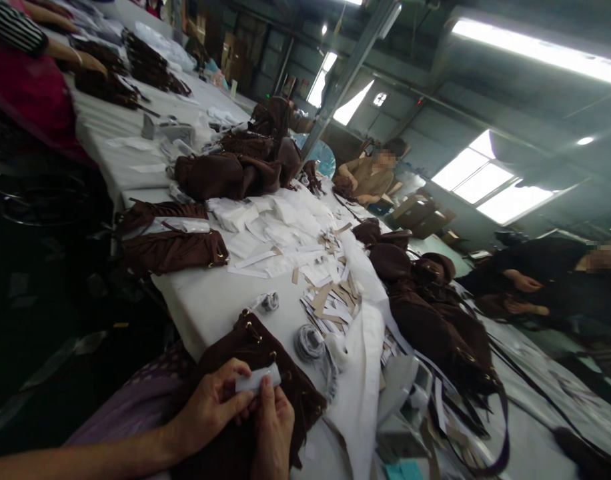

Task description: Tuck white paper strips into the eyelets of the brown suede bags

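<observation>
One white packet, pinched two-handed over brown leather-look folds

Looking near through the head camera: busy with both hands, close together. Clamping the white packet [258, 380], with the left hand [214, 405] on its left end and the right hand [273, 420] on its right. Holding it just over the near brown bag [295, 383], at the near edge of the white table [185, 303].

Apparently folding or smoothing at this step; too small to tell which. Calling next, probably, for an even pinch at both ends and a clear path past the brassy rings [259, 339].

Now counting! Making it two hands, one packet, one brown bag beneath. Spotting two coiled rolls just beyond, the larger roll [309, 342] nearer, the smaller roll [270, 302] farther left. Adding one brown bundle [171, 250] to the left, and one blue-green piece [404, 470] near right. Giving up on the card strips [330, 303], too many and too jumbled. Likewise on the right-hand bag heap [420, 327] and the far bag heap [220, 177], overlapping too much. Finishing with three co-workers clearly in sight: by a striped sleeve [15, 27] far left, a brown-clad person [373, 177] far off, a dark-clad person [555, 280] far right.
</observation>
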A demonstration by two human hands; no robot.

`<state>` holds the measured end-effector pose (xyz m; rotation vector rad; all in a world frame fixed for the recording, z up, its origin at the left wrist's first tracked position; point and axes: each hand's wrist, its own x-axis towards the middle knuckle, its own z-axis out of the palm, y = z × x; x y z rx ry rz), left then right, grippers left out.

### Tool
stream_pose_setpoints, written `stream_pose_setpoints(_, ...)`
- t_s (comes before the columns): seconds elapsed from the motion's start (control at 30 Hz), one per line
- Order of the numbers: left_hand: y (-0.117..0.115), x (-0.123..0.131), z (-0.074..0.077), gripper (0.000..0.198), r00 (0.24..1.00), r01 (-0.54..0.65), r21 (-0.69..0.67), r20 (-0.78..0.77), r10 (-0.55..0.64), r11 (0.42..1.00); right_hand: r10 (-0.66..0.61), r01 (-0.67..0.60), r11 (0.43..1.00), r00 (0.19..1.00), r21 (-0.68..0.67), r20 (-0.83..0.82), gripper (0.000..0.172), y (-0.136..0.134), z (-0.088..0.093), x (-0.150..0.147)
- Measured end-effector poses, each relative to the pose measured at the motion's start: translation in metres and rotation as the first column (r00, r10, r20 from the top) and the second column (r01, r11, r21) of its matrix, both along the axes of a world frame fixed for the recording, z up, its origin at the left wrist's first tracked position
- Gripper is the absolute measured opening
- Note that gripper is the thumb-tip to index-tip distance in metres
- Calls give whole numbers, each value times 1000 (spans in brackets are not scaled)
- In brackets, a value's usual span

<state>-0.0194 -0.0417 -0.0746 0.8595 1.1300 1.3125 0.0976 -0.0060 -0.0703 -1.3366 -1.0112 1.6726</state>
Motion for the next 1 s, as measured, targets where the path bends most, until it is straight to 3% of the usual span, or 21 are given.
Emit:
stream_pose_setpoints(0.2,-1,-3,4,20,983,23,0,-181,-23,1000,-16,12,998,997,57,78,46,2,-8,6)
stream_pose_setpoints(0.33,-1,-7,-1,18,957,37,33,-290,-26,999,68,-85,989,988,119,137,41,4,0,5)
stream_pose_setpoints(0.4,1,-8,-4,18,972,20,19,-233,-15,1000,97,-119,982,984,144,151,40,4,4,4)
stream_pose_setpoints(0.57,9,-9,-6,39,986,70,-137,157,-48,988,61,-85,983,987,163,145,38,2,7,3)
stream_pose_setpoints(0.73,7,-8,-15,42,981,119,-198,172,-85,973,8,-18,986,998,163,56,36,-6,8,-6)
stream_pose_setpoints(0.83,5,-8,-28,44,988,106,-201,133,-80,974,53,-65,992,992,104,113,47,-8,18,3)
stream_pose_setpoints(0.9,4,-8,-36,45,993,91,-208,96,-72,974,-36,12,995,971,102,237,59,-4,32,29)
stream_pose_setpoints(0.93,5,-8,-39,44,994,86,-209,83,-70,974,-171,124,979,935,164,312,65,-1,41,50)
stream_pose_setpoints(0.97,5,-8,-41,43,995,86,-206,76,-71,975,-362,258,918,853,301,376,68,3,50,75)
stream_pose_setpoints(1.0,5,-8,-43,40,994,91,-200,74,-78,976,-542,358,822,728,443,420,66,9,60,103)
